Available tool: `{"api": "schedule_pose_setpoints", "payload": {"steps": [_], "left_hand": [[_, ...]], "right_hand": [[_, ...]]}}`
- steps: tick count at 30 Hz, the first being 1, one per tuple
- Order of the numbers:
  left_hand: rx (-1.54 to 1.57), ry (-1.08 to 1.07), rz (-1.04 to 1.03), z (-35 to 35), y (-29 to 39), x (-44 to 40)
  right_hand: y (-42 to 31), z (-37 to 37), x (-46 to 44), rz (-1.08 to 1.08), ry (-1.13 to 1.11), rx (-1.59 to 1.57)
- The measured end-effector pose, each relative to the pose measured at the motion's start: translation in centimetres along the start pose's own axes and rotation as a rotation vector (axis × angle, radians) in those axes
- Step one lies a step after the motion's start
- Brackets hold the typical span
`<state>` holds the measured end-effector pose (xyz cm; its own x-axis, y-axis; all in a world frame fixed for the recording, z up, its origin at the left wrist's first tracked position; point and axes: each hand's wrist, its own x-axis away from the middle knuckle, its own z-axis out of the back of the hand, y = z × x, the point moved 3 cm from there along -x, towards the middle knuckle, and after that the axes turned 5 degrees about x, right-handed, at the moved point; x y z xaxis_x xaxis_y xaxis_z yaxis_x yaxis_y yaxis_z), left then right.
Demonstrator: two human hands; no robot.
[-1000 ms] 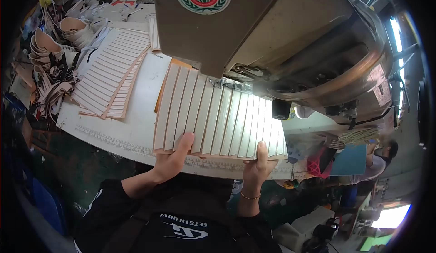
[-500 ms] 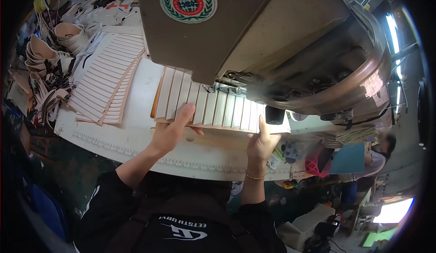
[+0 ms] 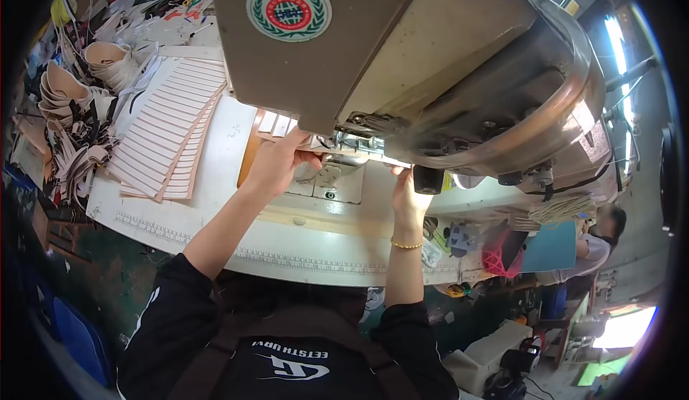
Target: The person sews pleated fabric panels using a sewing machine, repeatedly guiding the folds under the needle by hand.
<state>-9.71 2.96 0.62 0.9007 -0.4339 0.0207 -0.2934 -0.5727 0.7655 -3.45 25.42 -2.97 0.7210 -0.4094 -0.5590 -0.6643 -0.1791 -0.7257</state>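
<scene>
Head view: the slatted panel (image 3: 275, 125) lies under the sewing machine (image 3: 308, 66), its near edge running beside the presser area; the machine head hides most of its surface. My left hand (image 3: 274, 165) grips the panel's near left corner, thumb above and fingers curled below the edge. My right hand (image 3: 410, 195) is raised to the near edge at the right, fingertips against it; the machine covers part of this hand, so I cannot tell whether it grips. The metal bed plate (image 3: 343, 189) is exposed between my hands. Further slatted pieces (image 3: 169, 120) lie overlapped on the white table (image 3: 224, 167), left of the machine.
</scene>
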Motion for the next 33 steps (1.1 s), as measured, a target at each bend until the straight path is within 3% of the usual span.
{"api": "schedule_pose_setpoints", "payload": {"steps": [6, 10, 13, 16, 21, 26, 33], "left_hand": [[0.413, -0.135, -0.094, -1.2, 3.0, 0.4], [0.205, 0.072, 0.049, 2.2, 3.5, -1.4], [0.039, 0.038, -0.100, 2.5, 3.0, -0.4], [-0.041, 0.140, -0.259, 1.5, 2.6, 3.6], [-0.112, 0.239, -0.355, 0.7, 1.6, 5.4], [-0.077, 0.192, -0.319, 0.9, 1.7, 4.6], [-0.029, 0.202, -0.277, 1.1, 1.1, 4.5]], "right_hand": [[1.1, 0.9, -0.4, -0.083, 0.020, -0.009], [1.1, -0.1, -1.0, -0.031, 0.065, -0.081], [1.0, -0.2, -1.4, -0.095, 0.086, -0.088], [1.2, 0.0, -1.5, -0.161, 0.119, -0.098], [0.0, 0.0, -0.8, -0.166, -0.147, -0.078], [-3.1, -1.6, 0.5, -0.195, 0.020, -0.052], [-3.5, -5.4, 4.4, -0.479, 0.153, 0.067]]}}
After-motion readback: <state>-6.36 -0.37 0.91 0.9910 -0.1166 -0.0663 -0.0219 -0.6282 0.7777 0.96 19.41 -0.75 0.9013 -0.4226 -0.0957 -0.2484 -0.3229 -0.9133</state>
